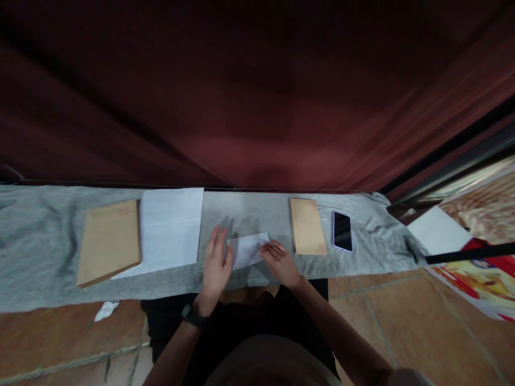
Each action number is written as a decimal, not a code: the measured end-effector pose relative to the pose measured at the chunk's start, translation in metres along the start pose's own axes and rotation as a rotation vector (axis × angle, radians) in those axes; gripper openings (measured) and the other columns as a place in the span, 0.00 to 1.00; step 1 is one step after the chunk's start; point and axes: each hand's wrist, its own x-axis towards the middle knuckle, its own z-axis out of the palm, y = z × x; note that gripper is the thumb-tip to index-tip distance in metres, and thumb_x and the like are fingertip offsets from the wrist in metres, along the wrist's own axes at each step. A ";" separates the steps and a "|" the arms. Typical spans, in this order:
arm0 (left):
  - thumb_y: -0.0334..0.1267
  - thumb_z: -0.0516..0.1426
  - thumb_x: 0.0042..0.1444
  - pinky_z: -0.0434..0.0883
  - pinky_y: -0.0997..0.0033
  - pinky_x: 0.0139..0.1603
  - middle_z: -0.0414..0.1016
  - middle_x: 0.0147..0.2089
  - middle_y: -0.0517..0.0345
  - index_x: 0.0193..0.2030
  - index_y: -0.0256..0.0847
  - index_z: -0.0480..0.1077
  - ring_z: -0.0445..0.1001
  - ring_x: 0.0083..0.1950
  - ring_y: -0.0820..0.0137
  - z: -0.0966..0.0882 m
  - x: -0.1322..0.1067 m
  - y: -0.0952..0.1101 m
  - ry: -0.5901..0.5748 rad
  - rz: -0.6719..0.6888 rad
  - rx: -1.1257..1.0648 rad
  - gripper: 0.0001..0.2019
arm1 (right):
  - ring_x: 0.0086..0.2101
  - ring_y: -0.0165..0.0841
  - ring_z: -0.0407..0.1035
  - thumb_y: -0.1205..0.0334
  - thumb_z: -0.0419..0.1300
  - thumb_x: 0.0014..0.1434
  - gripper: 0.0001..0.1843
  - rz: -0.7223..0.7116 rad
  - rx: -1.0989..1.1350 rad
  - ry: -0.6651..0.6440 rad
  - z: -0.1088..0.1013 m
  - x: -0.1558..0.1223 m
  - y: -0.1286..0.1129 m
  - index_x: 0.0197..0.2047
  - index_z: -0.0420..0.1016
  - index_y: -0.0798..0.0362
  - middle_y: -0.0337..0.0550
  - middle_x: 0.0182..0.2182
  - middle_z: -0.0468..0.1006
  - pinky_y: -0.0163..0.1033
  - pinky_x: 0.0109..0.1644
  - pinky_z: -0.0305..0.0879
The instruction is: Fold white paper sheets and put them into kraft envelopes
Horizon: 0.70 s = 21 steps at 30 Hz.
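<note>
**tilefloor_tom:** Where's the paper in relation to the hands here? It's a bit blurry for me.

**deskcam_jo:** The folded white paper (248,250) lies mid-desk, right between both hands on the cloth-covered desk (40,252). Its long axis runs left to right, with the right end tipped slightly away from the person. The left hand (217,266) lies flat, fingers spread and pointing away, and its thumb side is up against the paper's left end. The right hand (281,262) comes in from the other side with its fingertips on the right end. The fingers are bent, and I honestly can't tell whether they're pinching the edge or just pressing down. Both hands are touching the paper, so neither one is nearer.

**tilefloor_tom:** Anything crowding it?

**deskcam_jo:** Not really. The smaller brown envelope (308,226) sits just beside the right hand, lengthwise front to back, with a phone (342,230) face up past it. On the left there's a white sheet (171,230) near the left hand's fingertips, and a big brown envelope (108,241) overlaps that sheet's far edge. Nothing sits on the paper but fingers. A dark red curtain (257,91) hangs behind the desk, and there's a little white scrap (107,310) on the floor tiles.
</note>
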 end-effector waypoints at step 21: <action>0.36 0.45 0.70 0.51 0.46 0.79 0.56 0.78 0.43 0.76 0.32 0.57 0.52 0.80 0.56 0.055 -0.025 0.005 -0.389 0.128 0.420 0.29 | 0.72 0.43 0.54 0.53 0.52 0.76 0.29 0.267 -0.111 0.004 0.034 0.014 -0.021 0.74 0.62 0.55 0.51 0.74 0.60 0.55 0.76 0.52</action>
